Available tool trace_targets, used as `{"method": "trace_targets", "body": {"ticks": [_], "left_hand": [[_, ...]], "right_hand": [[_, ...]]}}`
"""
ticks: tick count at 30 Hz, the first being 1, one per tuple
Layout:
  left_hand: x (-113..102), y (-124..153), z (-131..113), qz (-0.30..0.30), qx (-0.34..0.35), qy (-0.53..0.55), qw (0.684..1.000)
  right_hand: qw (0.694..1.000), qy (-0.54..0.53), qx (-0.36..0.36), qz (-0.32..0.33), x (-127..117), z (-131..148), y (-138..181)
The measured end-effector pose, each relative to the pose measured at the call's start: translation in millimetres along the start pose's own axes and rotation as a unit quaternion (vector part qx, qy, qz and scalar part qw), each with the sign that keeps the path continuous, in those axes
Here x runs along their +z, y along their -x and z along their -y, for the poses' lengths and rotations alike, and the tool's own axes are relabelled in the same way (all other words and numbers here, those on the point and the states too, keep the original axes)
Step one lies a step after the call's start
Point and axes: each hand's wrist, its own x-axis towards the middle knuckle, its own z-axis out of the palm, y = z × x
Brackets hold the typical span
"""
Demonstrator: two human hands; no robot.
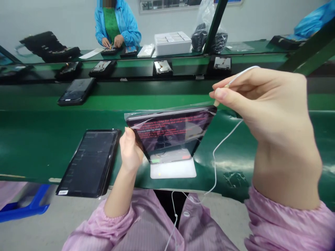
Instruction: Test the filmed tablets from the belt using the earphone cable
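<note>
My left hand [130,150] grips the left edge of a tablet [170,134], which is tilted up with its lower edge over a white pad [174,171]. Red and white text shows on the screen, and clear film sticks out along its top edge. At the tablet's upper right corner, my right hand [264,101] pinches the plug end of a white earphone cable [215,157]. The plug tip meets that corner; how far in it sits, I cannot tell. From there the cable hangs in a loop and runs down over my pink sleeved clothing.
A second tablet [89,164] lies flat at the left, near the table edge. Another dark device [76,91] rests farther back. Several opened devices [162,67] line the belt. Across it, a co-worker [117,24] handles a device beside a white box [172,43].
</note>
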Motion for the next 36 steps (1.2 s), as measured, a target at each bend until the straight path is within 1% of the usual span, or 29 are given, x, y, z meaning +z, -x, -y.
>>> {"method": "trace_targets", "body": {"ticks": [4, 7, 10, 12, 14, 17, 19, 22, 23, 25, 27, 28, 30, 32, 34, 36], "left_hand": [[0.9, 0.9, 1.5, 0.003, 0.0, 0.01, 1.0], [4.6, 1.6, 1.1, -0.013, -0.001, 0.01, 1.0], [5.7, 1.4, -0.2, -0.013, -0.003, 0.01, 1.0], [2.0, 0.9, 0.8, -0.004, -0.009, 0.002, 1.0], [-5.4, 0.9, 4.8, 0.017, -0.027, -0.007, 0.999], [-16.6, 2.0, 13.8, 0.06, -0.065, -0.01, 0.996], [-18.7, 2.7, 16.3, 0.07, -0.074, -0.005, 0.995], [-11.2, 2.8, 7.8, 0.054, -0.087, 0.006, 0.995], [-7.1, 2.9, 2.1, 0.049, -0.104, 0.012, 0.993], [0.5, 3.7, -9.5, 0.052, -0.17, 0.035, 0.984], [5.7, 6.4, -15.9, 0.064, -0.272, 0.079, 0.957], [7.4, 8.8, -15.8, 0.067, -0.333, 0.104, 0.935], [10.0, 16.1, -8.4, 0.063, -0.452, 0.148, 0.877], [13.0, 27.1, 4.8, 0.053, -0.544, 0.182, 0.817], [16.8, 39.9, 18.4, 0.05, -0.599, 0.215, 0.77], [20.4, 51.3, 28.3, 0.048, -0.633, 0.243, 0.734]], "right_hand": [[0.999, -0.005, -0.007, -0.036, 5.5, -2.5, 6.1], [0.998, 0.001, -0.017, -0.066, 8.5, -5.7, 11.7], [0.997, 0.004, -0.018, -0.078, 10.3, -8.0, 14.3], [0.997, 0.004, -0.014, -0.081, 10.9, -10.3, 15.1], [0.997, 0.009, -0.003, -0.077, 11.4, -13.6, 16.8], [0.998, 0.023, 0.041, -0.039, 12.5, -18.7, 21.1], [0.997, 0.024, 0.066, -0.033, 13.5, -20.4, 22.4], [0.993, -0.043, 0.077, -0.081, 12.9, -18.9, 17.2], [0.989, -0.082, 0.093, -0.086, 11.8, -17.9, 13.5], [0.973, -0.16, 0.15, -0.073, 8.9, -16.8, 5.1], [0.95, -0.217, 0.218, -0.049, 6.5, -19.2, -1.7], [0.937, -0.239, 0.253, -0.042, 6.2, -22.1, -3.5], [0.901, -0.286, 0.323, -0.038, 8.3, -30.7, -2.5], [0.858, -0.35, 0.374, -0.043, 13.3, -40.9, 4.0], [0.82, -0.426, 0.376, -0.069, 18.8, -49.9, 13.5], [0.795, -0.487, 0.345, -0.103, 22.3, -56.3, 22.6]]}}
